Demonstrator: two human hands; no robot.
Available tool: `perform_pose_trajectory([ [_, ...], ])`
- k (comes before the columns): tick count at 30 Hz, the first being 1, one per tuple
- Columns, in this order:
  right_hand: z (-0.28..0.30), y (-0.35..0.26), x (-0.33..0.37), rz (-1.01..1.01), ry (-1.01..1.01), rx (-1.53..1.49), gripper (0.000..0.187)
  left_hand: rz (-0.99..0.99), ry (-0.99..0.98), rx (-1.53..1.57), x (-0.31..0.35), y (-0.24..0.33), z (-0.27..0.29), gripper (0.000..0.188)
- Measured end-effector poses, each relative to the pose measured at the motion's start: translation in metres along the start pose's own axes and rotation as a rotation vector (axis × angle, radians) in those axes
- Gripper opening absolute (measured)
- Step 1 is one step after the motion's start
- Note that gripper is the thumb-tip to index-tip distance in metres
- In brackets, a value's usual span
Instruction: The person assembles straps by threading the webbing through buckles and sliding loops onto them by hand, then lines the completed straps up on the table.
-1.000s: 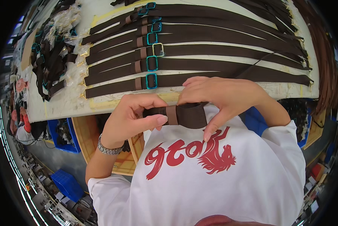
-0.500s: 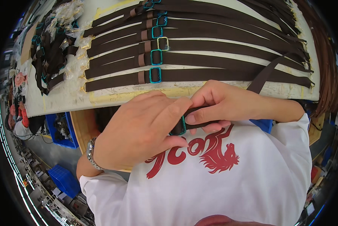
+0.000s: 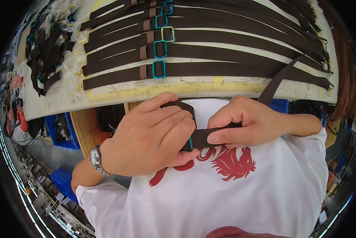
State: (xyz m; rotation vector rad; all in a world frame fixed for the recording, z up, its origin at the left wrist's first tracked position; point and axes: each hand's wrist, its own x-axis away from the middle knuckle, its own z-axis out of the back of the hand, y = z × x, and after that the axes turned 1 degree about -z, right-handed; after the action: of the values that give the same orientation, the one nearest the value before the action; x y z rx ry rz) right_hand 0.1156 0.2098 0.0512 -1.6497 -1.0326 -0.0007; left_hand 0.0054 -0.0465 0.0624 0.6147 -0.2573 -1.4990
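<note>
Gripping dark strap (image 3: 201, 138), hands (image 3: 150, 139) (image 3: 251, 123) slightly apart, table edge (image 3: 214, 91) just beyond

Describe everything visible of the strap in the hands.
Flat, dark brown strap, woven-looking, held before the shirt. The left hand covers part, beside a turquoise-edged buckle, mostly hidden; the right hand pinches the strap, thumb on top. A bend shows above the left hand. A length beyond the right hand reaches the table, probably the same strap.

In the grip is a dark brown flat webbing strap (image 3: 201, 138) with a teal straight-edged buckle (image 3: 191, 143); below, a white fabric shirt (image 3: 225, 202) bears a red horse print (image 3: 237, 163).
</note>
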Motion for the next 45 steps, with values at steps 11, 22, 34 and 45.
perform_pose_trajectory([
  [11,0.042,0.006,0.037,0.439,0.094,0.61,0.02,0.213,-0.115,0.531,0.03,-0.045,-0.003,0.041],
  [22,0.017,0.003,-0.021,0.343,0.168,0.646,0.032,0.383,-0.074,0.648,0.003,-0.036,-0.011,0.033],
  [34,0.023,0.011,-0.03,0.104,0.092,0.059,0.028,0.68,-0.098,0.886,0.045,-0.078,0.008,0.019],
  [45,0.035,0.01,-0.027,0.091,0.025,-0.067,0.021,0.774,0.086,0.85,0.07,-0.084,0.025,0.014],
])
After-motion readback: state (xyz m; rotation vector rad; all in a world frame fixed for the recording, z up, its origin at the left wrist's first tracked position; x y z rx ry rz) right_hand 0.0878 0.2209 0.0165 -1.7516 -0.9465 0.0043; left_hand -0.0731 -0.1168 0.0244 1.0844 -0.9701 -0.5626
